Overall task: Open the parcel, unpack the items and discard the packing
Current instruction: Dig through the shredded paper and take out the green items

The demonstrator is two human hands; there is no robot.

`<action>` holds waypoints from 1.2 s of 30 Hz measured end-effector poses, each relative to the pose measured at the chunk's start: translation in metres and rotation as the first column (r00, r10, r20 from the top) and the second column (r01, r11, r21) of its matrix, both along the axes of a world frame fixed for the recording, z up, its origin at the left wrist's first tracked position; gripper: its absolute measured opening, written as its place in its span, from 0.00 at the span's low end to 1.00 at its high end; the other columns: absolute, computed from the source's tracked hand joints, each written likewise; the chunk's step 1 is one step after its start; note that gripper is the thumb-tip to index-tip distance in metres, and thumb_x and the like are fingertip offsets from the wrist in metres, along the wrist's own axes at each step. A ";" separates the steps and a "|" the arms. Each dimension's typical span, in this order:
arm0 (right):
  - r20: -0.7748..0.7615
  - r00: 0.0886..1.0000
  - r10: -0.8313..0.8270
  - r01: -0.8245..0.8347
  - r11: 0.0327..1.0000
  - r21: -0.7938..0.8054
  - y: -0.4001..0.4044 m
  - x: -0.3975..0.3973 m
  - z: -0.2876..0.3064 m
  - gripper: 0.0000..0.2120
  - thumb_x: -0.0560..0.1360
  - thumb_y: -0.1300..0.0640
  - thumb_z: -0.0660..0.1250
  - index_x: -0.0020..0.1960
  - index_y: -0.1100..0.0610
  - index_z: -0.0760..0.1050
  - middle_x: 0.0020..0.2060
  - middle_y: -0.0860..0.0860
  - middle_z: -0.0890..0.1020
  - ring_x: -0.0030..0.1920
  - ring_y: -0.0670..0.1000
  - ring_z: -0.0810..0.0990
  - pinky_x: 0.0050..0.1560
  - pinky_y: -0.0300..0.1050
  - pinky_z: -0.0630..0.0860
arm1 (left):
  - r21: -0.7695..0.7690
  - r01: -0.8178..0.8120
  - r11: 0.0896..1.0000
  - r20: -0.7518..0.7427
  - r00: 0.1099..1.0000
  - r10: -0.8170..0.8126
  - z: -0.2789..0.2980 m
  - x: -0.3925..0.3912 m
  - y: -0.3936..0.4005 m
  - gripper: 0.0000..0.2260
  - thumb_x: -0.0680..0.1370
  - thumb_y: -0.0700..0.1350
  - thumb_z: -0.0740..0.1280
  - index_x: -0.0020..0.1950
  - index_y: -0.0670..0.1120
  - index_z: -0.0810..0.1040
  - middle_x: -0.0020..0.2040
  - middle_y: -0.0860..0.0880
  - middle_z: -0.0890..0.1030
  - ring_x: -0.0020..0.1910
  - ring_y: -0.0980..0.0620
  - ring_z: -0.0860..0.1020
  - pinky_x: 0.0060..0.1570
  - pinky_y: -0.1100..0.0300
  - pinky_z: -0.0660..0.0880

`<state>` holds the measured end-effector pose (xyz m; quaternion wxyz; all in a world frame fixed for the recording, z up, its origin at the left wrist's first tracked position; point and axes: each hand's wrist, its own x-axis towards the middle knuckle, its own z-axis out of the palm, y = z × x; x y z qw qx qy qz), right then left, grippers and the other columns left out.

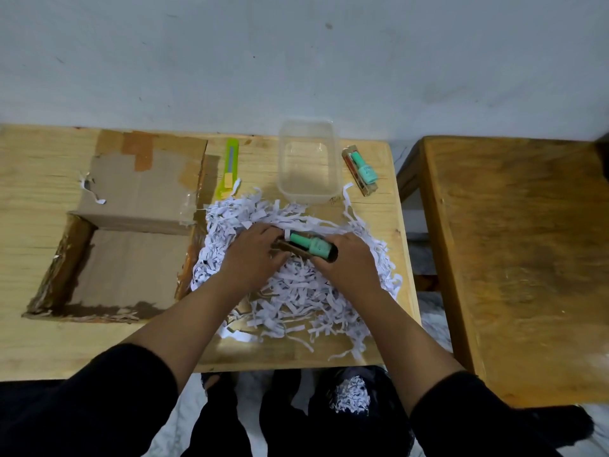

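Note:
An open cardboard parcel box [131,265] lies on the wooden table's left, its flaps spread flat. A heap of white shredded paper [296,291] covers the table's middle. Over the heap, my left hand [253,255] and my right hand [349,262] both grip a mint-green bottle in a brown-and-gold pack [309,249], held lying sideways. A second such green bottle pack [361,171] rests at the table's far right.
A clear plastic tub [336,159] stands behind the paper heap. A green-yellow utility knife [228,169] lies beside the box flap. A second wooden table [514,258] stands to the right. Some shredded paper [351,394] sits on my lap.

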<state>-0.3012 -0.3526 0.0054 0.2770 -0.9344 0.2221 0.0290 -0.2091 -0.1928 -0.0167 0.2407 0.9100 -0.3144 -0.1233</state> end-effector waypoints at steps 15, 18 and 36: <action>0.145 0.987 -0.066 0.019 0.953 0.302 -0.003 -0.012 0.008 0.23 0.68 0.62 0.73 0.63 0.57 0.73 0.56 0.57 0.77 0.57 0.53 0.75 0.55 0.41 0.72 | -0.075 -0.057 0.996 -0.026 0.998 0.055 -0.009 0.000 0.001 0.21 0.66 0.43 0.76 0.57 0.40 0.77 0.54 0.40 0.79 0.52 0.40 0.76 0.52 0.51 0.72; 0.128 0.986 -0.107 0.057 0.938 0.343 -0.009 -0.017 0.008 0.22 0.69 0.62 0.72 0.62 0.59 0.73 0.56 0.57 0.78 0.54 0.54 0.78 0.56 0.48 0.77 | -0.063 -0.072 0.995 -0.023 0.997 0.071 -0.011 0.000 0.001 0.21 0.68 0.43 0.75 0.58 0.40 0.77 0.55 0.40 0.79 0.52 0.39 0.75 0.51 0.51 0.72; 0.354 0.854 -0.381 0.248 0.897 0.367 -0.013 -0.018 0.056 0.18 0.66 0.60 0.75 0.56 0.52 0.79 0.38 0.43 0.76 0.37 0.41 0.72 0.37 0.29 0.69 | -0.103 -0.063 0.993 -0.062 0.996 0.056 -0.001 -0.007 -0.001 0.24 0.65 0.46 0.77 0.57 0.40 0.77 0.55 0.40 0.78 0.55 0.41 0.75 0.53 0.52 0.70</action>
